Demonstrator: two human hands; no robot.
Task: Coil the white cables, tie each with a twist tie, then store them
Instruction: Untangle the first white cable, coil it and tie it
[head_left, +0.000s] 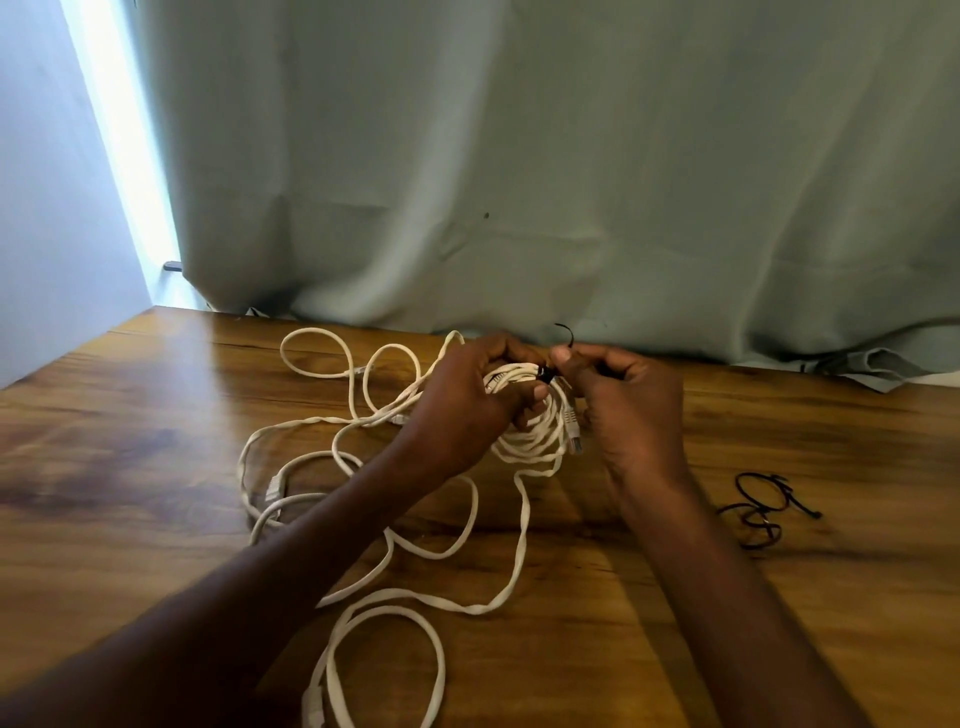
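Note:
A coiled white cable (535, 441) is held above the wooden table (130, 415). My left hand (467, 400) grips the coil, thumb across its top. A black twist tie (545, 371) is wrapped round the top of the coil, one end sticking up. My right hand (618, 395) pinches that tie just right of the left thumb. A plug (570, 421) of the coil hangs between the two hands. More white cables (395, 545) lie loose and tangled on the table below and left of my hands.
Several black twist ties (761, 512) lie on the table to the right of my right forearm. A pale green curtain (519, 182) hangs along the table's far edge. A white wall (47, 208) stands at the left.

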